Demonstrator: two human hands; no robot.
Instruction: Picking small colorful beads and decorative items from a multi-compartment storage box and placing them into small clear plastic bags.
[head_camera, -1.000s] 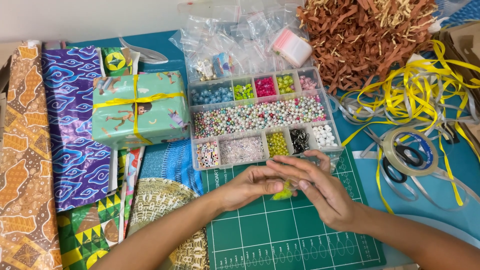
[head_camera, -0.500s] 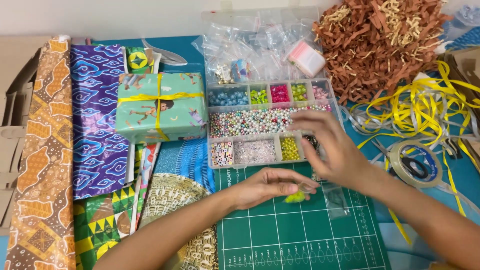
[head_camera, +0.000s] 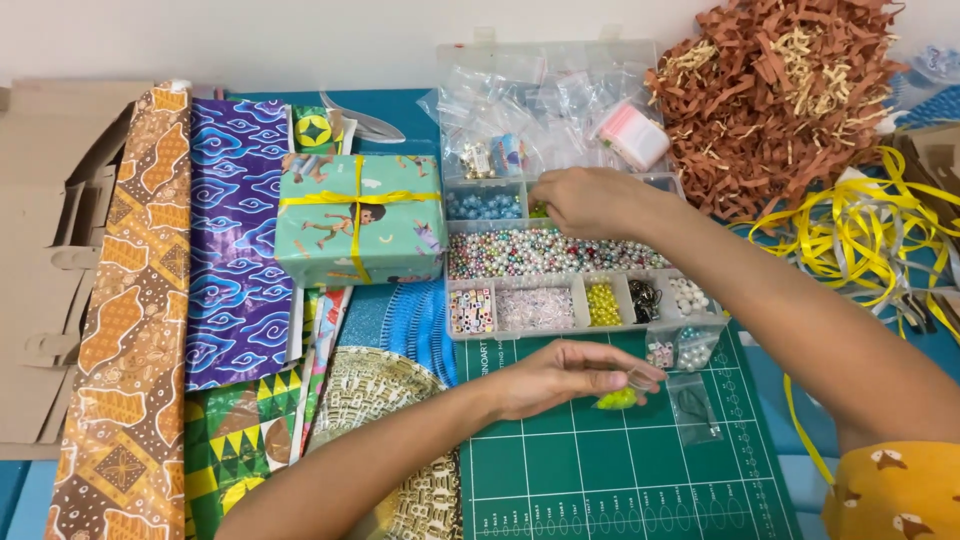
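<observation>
My left hand (head_camera: 560, 378) rests over the green cutting mat (head_camera: 600, 470) and pinches a small clear bag of yellow-green beads (head_camera: 617, 398) by its top. My right hand (head_camera: 585, 200) reaches into the back row of the clear bead organiser box (head_camera: 560, 290), over the compartments with green and pink beads, fingers curled down; whether it holds any bead is hidden. The long middle compartment is full of mixed pastel pearls (head_camera: 545, 252). Two more small clear bags (head_camera: 692, 405) lie on the mat by the box's near right corner.
A wrapped gift box with yellow ribbon (head_camera: 358, 218) sits left of the organiser. Patterned wrapping papers (head_camera: 225, 250) and cardboard (head_camera: 40, 260) lie at left. Empty zip bags (head_camera: 540, 100) fill the box lid. Brown paper shred (head_camera: 780, 90) and yellow ribbon (head_camera: 870, 225) are at right.
My right hand has left the bead bag and moved up from the mat to the back row of the organiser. My left hand keeps the bag. The view has shifted left.
</observation>
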